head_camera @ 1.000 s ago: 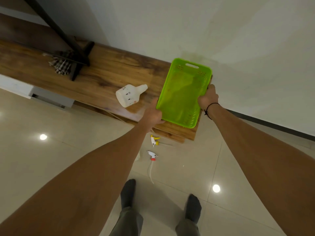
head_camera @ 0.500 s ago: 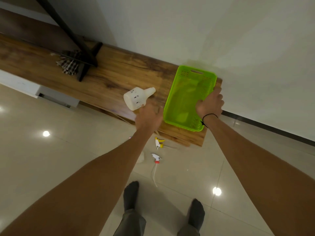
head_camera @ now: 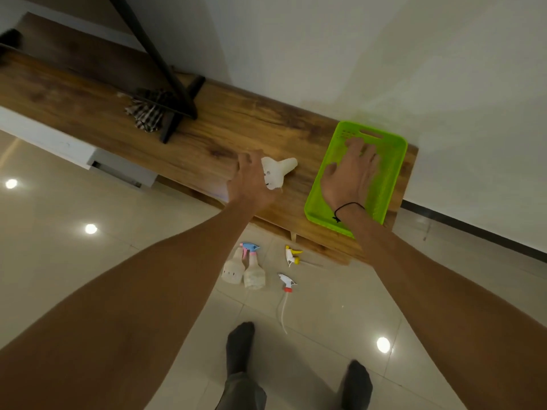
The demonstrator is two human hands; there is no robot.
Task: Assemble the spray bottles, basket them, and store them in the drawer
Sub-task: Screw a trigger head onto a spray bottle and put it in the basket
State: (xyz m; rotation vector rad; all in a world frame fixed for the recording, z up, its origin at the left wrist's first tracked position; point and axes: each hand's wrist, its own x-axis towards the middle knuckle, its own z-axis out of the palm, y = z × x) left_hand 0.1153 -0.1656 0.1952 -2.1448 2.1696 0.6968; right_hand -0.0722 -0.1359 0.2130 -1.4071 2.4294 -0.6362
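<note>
Head view: left grip [head_camera: 251, 184] half-open over white capless plastic bottle [head_camera: 276, 173]; wrap its body squarely; right grip [head_camera: 349, 173] flat, empty, in green basket [head_camera: 393, 173].

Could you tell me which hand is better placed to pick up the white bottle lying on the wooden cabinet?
The left hand. It is already at the white bottle, fingers spread over its body. The right hand is open over the green basket, farther from the bottle.
</note>
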